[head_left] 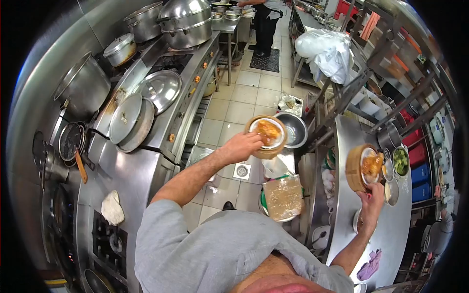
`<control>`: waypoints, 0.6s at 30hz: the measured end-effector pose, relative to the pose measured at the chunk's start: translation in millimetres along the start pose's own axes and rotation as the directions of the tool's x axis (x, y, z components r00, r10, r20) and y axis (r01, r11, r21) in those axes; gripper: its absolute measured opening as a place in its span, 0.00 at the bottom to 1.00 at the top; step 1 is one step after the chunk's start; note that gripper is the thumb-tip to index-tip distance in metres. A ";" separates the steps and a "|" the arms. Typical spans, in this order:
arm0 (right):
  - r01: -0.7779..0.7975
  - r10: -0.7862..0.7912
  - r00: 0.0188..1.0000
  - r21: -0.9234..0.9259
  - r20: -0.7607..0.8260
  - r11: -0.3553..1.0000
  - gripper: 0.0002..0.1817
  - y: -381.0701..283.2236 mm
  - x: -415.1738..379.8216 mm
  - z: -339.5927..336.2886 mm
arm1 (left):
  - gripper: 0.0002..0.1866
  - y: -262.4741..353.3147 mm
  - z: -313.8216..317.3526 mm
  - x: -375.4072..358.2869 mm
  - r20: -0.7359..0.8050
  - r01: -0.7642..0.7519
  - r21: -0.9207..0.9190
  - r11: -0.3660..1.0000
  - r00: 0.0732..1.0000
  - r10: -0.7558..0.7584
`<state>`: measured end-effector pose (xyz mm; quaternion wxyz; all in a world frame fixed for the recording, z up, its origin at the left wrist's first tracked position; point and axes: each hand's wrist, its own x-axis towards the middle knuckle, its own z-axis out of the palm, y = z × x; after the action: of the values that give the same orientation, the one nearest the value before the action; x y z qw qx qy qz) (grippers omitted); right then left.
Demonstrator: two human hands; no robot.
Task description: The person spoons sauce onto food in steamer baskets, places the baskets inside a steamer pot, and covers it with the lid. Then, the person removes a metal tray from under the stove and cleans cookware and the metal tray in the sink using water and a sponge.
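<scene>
My left hand [240,147] grips a round bamboo steamer basket [267,155] over the aisle, its fingers over the near rim. In that basket sits a white dish with glossy orange-brown food [268,131]. On the other side, my right hand [372,199] is closed on a second bamboo steamer basket [352,168], tilted beside the steel counter's far-side bowls. Its white dish holds similar saucy orange food [372,165]. Just past the right basket stands a bowl of green pieces [401,161], with small metal bowls [391,191] near my fingers.
Left is a steel stove [161,129] with lids and large pots [83,85]. A steel basin [295,131] and a cardboard-topped container [283,198] stand low beside the right counter [346,134]. A purple cloth [370,265] lies on it. Another person [266,24] stands farther down the aisle.
</scene>
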<state>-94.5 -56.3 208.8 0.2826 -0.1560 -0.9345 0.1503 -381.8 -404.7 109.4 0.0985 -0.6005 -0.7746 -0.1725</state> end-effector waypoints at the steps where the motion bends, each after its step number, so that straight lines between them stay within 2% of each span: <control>1: 0.055 -0.055 0.998 -0.006 0.017 0.998 0.20 -12.7 12.2 19.1 | 0.11 -19.0 -9.1 -14.9 -0.008 0.079 0.006 0.997 0.997 -0.079; 2: 0.109 -0.109 0.993 -0.011 0.038 0.994 0.20 -24.9 23.6 37.3 | 0.11 -36.8 -16.5 -28.3 -0.002 0.080 0.006 0.997 0.997 -0.080; 5: 0.184 -0.191 0.978 0.074 0.086 0.980 0.20 -59.9 62.1 87.0 | 0.11 -83.6 -30.9 -60.4 -0.055 0.250 0.077 0.965 0.968 -0.246; 8: 0.195 -0.221 0.958 0.149 0.182 0.969 0.20 -84.1 102.7 129.9 | 0.12 -131.5 -36.5 -81.6 -0.060 0.337 0.111 0.935 0.941 -0.332; 10: 0.213 -0.242 0.955 0.170 0.172 0.962 0.20 -96.4 130.6 158.3 | 0.13 -164.0 -38.4 -88.1 -0.094 0.441 0.114 0.890 0.897 -0.432; 18: 0.383 -0.422 0.880 0.201 0.218 0.902 0.20 -99.2 273.6 270.7 | 0.12 -300.6 -28.5 -65.0 -0.261 0.564 0.187 0.804 0.818 -0.513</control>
<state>-487.2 -95.4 161.8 0.1957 0.0848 -0.9607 0.1776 -656.3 -539.8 67.5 0.1983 -0.3165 -0.9153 -0.1506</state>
